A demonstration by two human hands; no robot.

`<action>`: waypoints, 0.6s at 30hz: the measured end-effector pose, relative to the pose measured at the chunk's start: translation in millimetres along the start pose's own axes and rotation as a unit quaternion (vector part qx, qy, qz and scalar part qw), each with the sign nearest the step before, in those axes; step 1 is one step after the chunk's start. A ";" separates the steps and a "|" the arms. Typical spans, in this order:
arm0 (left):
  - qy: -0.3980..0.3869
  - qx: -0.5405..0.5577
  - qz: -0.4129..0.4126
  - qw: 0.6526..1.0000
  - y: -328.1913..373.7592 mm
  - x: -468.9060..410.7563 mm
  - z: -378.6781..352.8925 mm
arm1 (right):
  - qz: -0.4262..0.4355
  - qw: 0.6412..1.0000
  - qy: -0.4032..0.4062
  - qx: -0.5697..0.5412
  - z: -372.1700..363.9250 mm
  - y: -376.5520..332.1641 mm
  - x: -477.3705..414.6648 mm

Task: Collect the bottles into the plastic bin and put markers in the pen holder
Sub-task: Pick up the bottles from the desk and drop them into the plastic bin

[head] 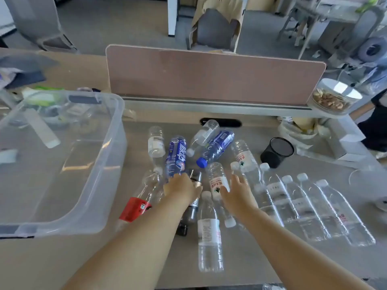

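Several plastic bottles lie on the desk between the clear plastic bin (114, 164) at the left and the black mesh pen holder (277, 151) at the right. My left hand (181, 189) lies over the lower end of a blue-labelled bottle (176, 154) and a dark bottle (193, 208); its fingers are bent down and hidden. My right hand (238, 194) hovers with spread fingers over a clear bottle with a red and white label (216, 176). A second blue bottle (217, 146) lies behind. No markers are in view.
A row of clear bottles (303, 206) lies at the right. A red-labelled bottle (136, 208) lies by the bin's near corner. A pink divider (209, 74) closes the desk's back. A jar of nuts (333, 97) stands on the divider's right end.
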State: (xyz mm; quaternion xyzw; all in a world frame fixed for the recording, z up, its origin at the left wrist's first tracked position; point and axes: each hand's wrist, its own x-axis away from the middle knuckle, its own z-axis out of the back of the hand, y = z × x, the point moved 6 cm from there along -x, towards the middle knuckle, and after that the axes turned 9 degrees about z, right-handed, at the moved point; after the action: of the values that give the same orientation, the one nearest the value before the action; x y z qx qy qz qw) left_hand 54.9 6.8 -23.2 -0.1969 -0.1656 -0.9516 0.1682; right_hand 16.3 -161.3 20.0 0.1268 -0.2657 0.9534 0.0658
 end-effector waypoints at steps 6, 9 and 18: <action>-0.072 0.010 0.068 0.995 -0.9 -6.6 -35.6 | -0.009 0.999 -0.038 0.022 -9.0 33.5 4.9; -0.053 0.014 0.059 0.997 2.2 -6.2 -35.5 | -0.026 0.999 -0.026 0.011 -6.4 45.1 -0.5; 0.045 0.078 0.018 0.996 20.0 -2.1 57.7 | -0.005 1.000 -0.022 -0.005 -10.1 24.1 -33.7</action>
State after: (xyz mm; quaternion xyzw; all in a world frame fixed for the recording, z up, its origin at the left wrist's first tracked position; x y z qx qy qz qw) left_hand 82.8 11.6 31.0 -0.1427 -0.2282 -0.9406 0.2072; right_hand 42.0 -178.5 -9.5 0.1483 -0.2714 0.9487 0.0654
